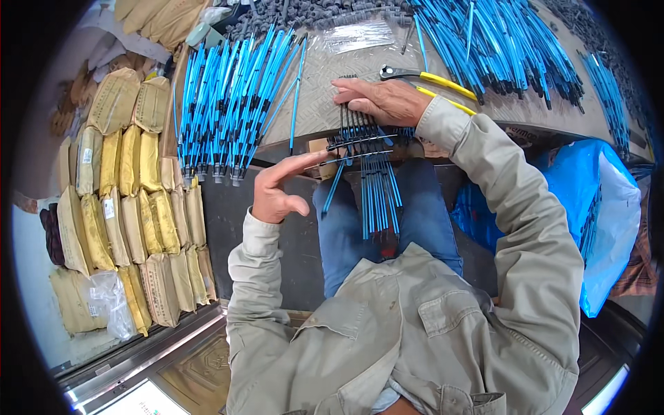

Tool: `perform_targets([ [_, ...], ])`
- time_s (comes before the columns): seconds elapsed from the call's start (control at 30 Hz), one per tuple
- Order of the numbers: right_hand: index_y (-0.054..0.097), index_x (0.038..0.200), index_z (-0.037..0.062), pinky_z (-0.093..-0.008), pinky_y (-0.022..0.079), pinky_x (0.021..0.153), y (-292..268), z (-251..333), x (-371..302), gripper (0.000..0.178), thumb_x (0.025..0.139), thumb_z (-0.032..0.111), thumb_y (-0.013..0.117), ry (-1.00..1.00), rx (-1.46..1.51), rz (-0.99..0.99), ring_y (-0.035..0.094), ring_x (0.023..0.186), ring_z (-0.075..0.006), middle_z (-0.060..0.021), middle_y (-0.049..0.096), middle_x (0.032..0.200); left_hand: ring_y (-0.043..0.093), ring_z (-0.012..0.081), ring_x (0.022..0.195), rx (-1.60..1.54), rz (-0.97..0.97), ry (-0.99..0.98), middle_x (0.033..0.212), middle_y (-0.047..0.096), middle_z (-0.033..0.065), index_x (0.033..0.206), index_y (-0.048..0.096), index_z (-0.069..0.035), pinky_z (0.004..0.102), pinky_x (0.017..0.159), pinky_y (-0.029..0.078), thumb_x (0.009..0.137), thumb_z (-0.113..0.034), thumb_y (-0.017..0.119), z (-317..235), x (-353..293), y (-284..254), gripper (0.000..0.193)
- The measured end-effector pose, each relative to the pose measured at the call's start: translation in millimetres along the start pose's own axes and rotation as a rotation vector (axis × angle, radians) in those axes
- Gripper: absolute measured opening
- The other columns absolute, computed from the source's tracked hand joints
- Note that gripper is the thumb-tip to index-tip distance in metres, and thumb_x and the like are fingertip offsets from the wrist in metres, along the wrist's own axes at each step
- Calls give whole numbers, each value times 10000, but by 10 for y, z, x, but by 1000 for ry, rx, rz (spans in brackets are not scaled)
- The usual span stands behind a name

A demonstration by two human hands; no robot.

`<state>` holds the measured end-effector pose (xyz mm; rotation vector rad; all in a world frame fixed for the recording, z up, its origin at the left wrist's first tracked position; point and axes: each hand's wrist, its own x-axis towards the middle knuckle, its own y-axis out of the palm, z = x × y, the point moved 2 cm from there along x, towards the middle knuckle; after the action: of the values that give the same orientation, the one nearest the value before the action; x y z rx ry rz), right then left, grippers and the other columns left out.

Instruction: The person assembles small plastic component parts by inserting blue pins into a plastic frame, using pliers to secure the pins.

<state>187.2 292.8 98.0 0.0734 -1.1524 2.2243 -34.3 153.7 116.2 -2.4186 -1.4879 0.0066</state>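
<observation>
A row of thin blue rods with black upper parts (375,194) hangs over the table's near edge, between my knees. My right hand (387,100) lies flat across their black upper ends on the tabletop, fingers stretched to the left. To the left of the rods is my left hand (283,185), its fingers extended toward them and its thumb apart. Its fingertips come close to a thin crosswise strip (356,158) on the rods; whether they touch it I cannot tell. Pliers with yellow handles (446,84) lie just beyond my right hand.
Bundled blue rods (232,104) stand at the table's left, and a larger heap (498,48) lies back right. Thin clear pieces (358,36) and grey fittings (311,12) are at the back. Stacked paper packets (131,207) fill the left; a blue bag (581,207) stands right.
</observation>
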Motion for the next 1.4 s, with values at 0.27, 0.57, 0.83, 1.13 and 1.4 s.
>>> perform_targets([
  [0.27,299,1321,101,-416,477,779,-160,11,108,437,942,306,366,147,-146,137,580,961,-346,-110,616,1083,330,290,1284,740,150,248,1363,380,138,1346,352,-59,373,1052,285,512,-422,766,-21,712,214,999],
  [0.57,591,1015,72,-366,484,657,-280,-239,521,292,915,291,425,16,276,44,612,706,-262,-181,624,782,290,271,1311,947,256,354,1396,338,114,1353,333,-69,385,1081,252,500,-353,745,132,863,157,989],
  [0.83,602,686,91,-424,461,606,-854,-921,906,52,689,143,602,236,-653,-53,591,708,-341,-109,611,710,273,237,1324,973,248,338,1432,291,65,1384,266,-94,381,1084,251,509,-263,753,145,911,205,1015],
  [1.13,584,647,93,-429,462,604,-893,-778,923,62,648,126,636,182,-630,-124,595,715,-315,-96,578,700,265,233,1324,960,224,375,1423,295,75,1362,286,-76,373,1080,245,508,-328,804,208,877,192,1030],
  [1.4,618,749,87,-390,472,638,-945,-979,884,104,666,142,648,314,-603,-110,601,749,-300,-116,606,755,258,238,1329,889,259,350,1438,273,75,1386,257,-91,392,1093,230,535,-245,767,171,908,174,1004],
])
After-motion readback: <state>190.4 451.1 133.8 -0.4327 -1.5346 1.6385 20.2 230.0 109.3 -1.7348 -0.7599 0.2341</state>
